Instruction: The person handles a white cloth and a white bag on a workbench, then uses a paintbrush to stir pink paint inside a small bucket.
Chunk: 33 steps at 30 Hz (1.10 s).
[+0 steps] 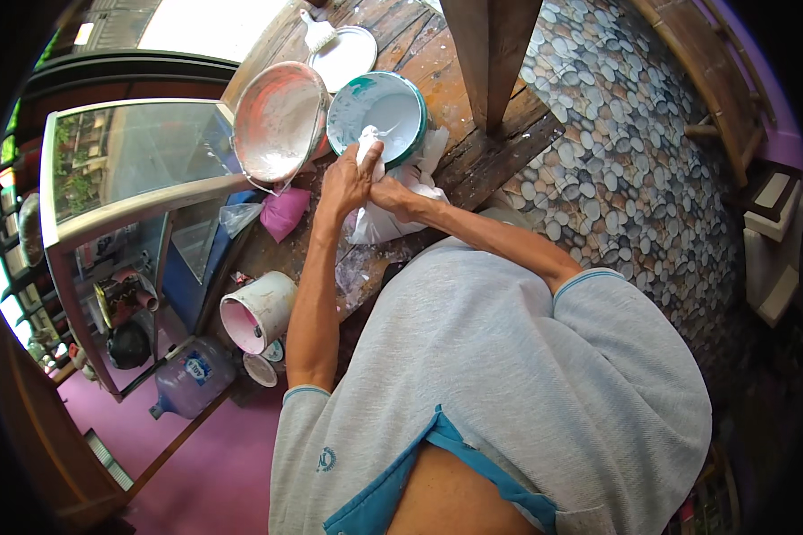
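A white plastic bag (pixel 379 226) with pale contents sits on the wooden table's near side, its gathered top (pixel 369 147) sticking up above my fingers. My left hand (pixel 346 185) is closed round that gathered neck, thumb pointing up along it. Just below and to its right, my right hand (pixel 394 198) grips the same bag, its fingers partly hidden. Right beyond my hands stands a teal-rimmed bucket (pixel 393 96) with whitish-grey liquid inside. To its left a reddish bucket (pixel 281 120), coated with white residue, tilts toward me.
A paint brush (pixel 318 32) rests by a white lid (pixel 346 55) at the table's far end. A pink bag (pixel 285 214), a pink-stained white pail (pixel 263 312) and a water jug (pixel 194 379) are at left, near a glass-paned cabinet (pixel 134 156). A wooden post (pixel 489 62) rises at right.
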{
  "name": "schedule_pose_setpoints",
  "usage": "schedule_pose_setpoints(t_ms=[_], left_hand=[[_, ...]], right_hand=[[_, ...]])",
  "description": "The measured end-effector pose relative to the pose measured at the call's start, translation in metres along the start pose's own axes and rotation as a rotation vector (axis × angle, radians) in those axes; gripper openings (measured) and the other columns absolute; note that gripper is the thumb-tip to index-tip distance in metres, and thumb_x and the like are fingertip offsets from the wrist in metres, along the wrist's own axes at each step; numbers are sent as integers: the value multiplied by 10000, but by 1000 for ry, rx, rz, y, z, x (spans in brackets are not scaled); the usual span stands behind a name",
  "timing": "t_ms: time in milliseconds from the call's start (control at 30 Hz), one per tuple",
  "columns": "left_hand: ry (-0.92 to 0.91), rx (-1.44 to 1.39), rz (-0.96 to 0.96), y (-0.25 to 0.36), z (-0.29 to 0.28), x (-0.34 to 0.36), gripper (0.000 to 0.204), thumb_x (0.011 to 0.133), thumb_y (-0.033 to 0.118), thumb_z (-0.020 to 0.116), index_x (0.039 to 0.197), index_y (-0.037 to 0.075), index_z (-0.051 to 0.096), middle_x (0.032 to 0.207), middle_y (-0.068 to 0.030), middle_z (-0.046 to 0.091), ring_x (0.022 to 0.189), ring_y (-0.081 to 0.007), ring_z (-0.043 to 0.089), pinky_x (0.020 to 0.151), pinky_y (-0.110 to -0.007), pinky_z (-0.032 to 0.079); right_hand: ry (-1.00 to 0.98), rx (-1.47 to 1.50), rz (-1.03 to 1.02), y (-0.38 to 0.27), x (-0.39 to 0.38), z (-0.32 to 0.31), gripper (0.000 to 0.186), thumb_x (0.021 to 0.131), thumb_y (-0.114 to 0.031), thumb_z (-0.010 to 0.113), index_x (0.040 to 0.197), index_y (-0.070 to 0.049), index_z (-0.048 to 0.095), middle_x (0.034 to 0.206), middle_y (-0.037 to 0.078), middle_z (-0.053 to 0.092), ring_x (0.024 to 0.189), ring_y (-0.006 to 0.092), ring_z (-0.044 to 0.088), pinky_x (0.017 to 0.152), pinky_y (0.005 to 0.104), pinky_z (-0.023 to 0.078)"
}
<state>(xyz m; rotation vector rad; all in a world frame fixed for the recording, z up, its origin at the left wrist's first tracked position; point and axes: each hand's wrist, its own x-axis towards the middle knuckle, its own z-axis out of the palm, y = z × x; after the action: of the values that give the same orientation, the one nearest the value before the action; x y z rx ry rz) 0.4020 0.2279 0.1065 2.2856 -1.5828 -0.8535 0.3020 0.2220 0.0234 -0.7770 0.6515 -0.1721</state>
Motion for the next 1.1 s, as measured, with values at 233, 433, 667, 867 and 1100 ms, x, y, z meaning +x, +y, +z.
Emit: schedule_pose_setpoints(t_ms=[233,433,667,867,1100], left_hand=[[-43,-16,-54,7,-3,2,473,919,466,447,1051,50,628,941,-248,642,927,-411,606,806,-459,453],[-60,19,-76,-5,0,14,393,903,381,470,1068,70,644,946,-239,647,929,-396,612,812,-443,460],[-83,36,-44,-10,1,22,373,866,337,515,1048,40,650,855,-201,664,815,-325,647,746,-400,470],[-64,62,-60,-4,-1,14,359,865,342,499,1007,55,660,909,-247,646,872,-413,618,783,-464,470],[37,-7,39,-21,8,17,399,902,336,477,951,-23,644,890,-250,644,809,-394,615,696,-429,471]], right_hand=[[21,94,-62,-11,-15,9,384,859,-264,512,1119,16,553,981,97,600,858,155,548,732,308,451],[47,104,-103,3,5,8,347,871,-242,491,1100,12,552,956,97,603,849,157,551,714,314,457],[62,18,-112,0,2,8,348,844,-218,498,1083,30,547,950,117,588,849,182,537,715,322,447],[62,69,-132,6,6,9,375,833,-219,498,1082,55,557,981,143,585,883,183,525,743,325,442],[70,84,-60,17,18,6,304,847,-239,542,1029,-1,592,940,58,600,845,135,528,746,291,435]])
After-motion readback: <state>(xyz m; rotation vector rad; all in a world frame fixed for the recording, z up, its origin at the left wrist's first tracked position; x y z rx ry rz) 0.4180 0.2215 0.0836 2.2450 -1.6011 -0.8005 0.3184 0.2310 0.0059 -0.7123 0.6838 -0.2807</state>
